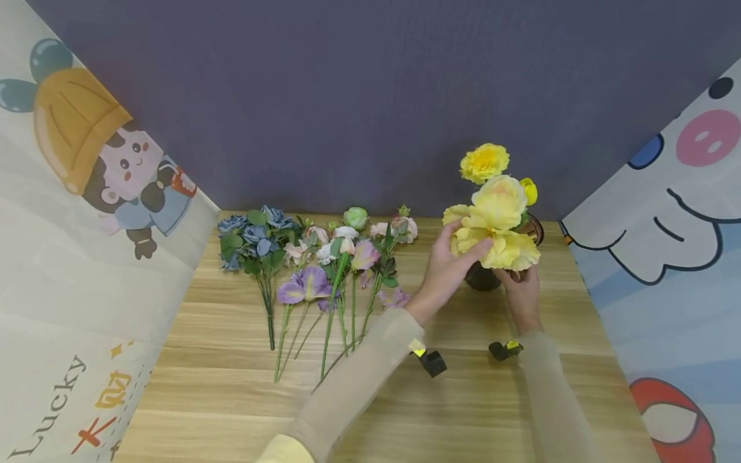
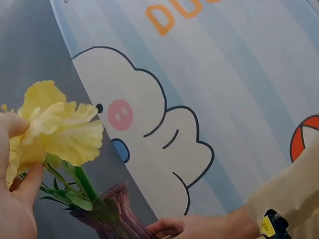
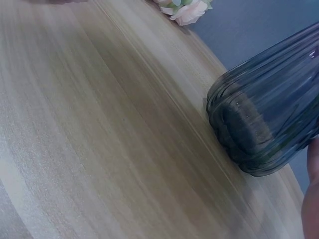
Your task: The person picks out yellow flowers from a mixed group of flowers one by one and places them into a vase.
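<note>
A large yellow flower with ruffled petals [image 1: 511, 251] is pinched between the thumb and fingers of my left hand [image 1: 441, 273]. Its green stem and leaves [image 2: 79, 198] lead down into a ribbed glass vase [image 2: 115, 214]. My right hand [image 1: 523, 301] grips the side of the vase, its fingers partly hidden by petals in the head view. Behind the held bloom stand a pale yellow rose [image 1: 499, 200], a yellow carnation-like flower [image 1: 485, 163] and a small yellow bud [image 1: 529, 191]. The right wrist view shows the vase's thick base [image 3: 244, 129] at the wooden table.
Left of the vase lie a blue flower bunch [image 1: 255, 238], purple irises [image 1: 309, 285], pink blooms [image 1: 405, 229] and a green bud [image 1: 356, 217]. They rest on the wooden table [image 1: 463, 418]. A dark panel [image 1: 347, 96] closes the back; printed cloths flank both sides.
</note>
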